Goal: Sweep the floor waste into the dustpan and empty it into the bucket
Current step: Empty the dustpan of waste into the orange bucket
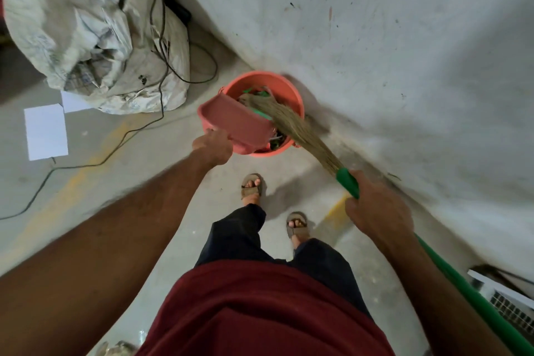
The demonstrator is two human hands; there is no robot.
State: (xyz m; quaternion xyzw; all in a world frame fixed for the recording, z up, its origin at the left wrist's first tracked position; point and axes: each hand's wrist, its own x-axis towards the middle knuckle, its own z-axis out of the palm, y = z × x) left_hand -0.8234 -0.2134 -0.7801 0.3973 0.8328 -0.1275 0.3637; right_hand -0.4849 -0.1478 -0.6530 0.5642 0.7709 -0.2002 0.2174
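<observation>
An orange-pink bucket [284, 87] stands on the floor against the wall, with green and mixed waste inside. My left hand [213, 146] grips the pink dustpan [235, 118] by its near edge, tilted over the bucket's left rim. My right hand [375, 208] grips the green handle of a broom [300, 127]. The broom's straw bristles reach across the dustpan's mouth and into the bucket.
A large white sack [95, 26] lies at the back left, with black cables [161, 37] trailing over it and across the floor. Two white paper sheets [46, 131] lie on the floor at left. A grey wall [375, 37] runs along the right. A white vented object [505, 300] sits at bottom right.
</observation>
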